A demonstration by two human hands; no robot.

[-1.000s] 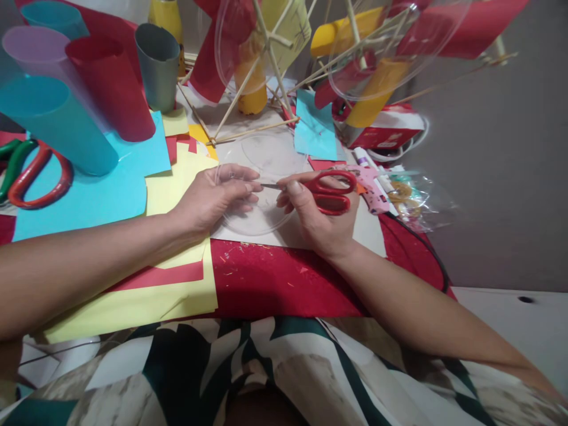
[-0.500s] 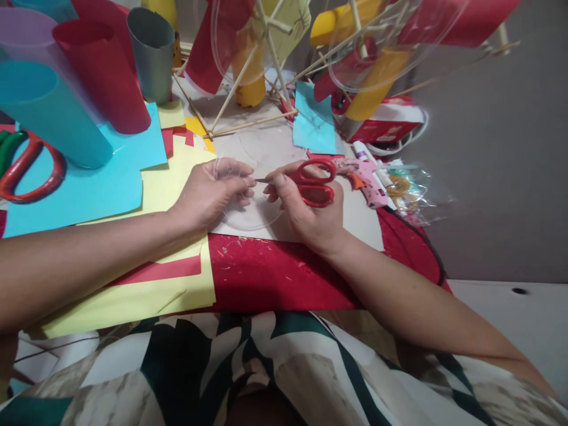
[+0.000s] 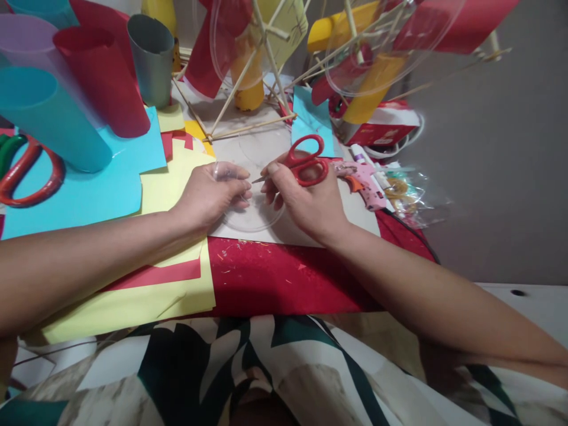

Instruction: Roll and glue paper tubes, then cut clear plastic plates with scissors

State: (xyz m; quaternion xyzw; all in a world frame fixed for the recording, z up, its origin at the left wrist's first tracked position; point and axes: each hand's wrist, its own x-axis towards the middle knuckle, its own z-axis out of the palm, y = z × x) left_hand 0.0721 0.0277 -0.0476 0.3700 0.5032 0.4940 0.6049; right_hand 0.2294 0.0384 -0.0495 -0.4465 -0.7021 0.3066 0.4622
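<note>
Between the fingers of my left hand (image 3: 217, 192) is a round clear plastic lid (image 3: 252, 228), its rim hard to make out over the white board (image 3: 355, 219). My right hand (image 3: 306, 201) grips small red-handled scissors (image 3: 306, 160) around the blades, with the handle loops above the knuckles. The dark metal tip points left and sits close to my left fingertips, over the lid. Whether the tip touches the plastic I cannot tell.
Rolled paper tubes, like the blue tube (image 3: 57, 118), stand at the left by larger scissors (image 3: 33, 174). A stick frame (image 3: 248, 127) with clear discs rises behind. A pink glue gun (image 3: 366, 186) and a plastic bag (image 3: 412, 195) lie right; yellow paper (image 3: 177, 290) lies front left.
My right hand has tilted the scissors, so the handle loops now sit higher and the tip has shifted slightly left. My left hand stays nearly in place, holding the lid.
</note>
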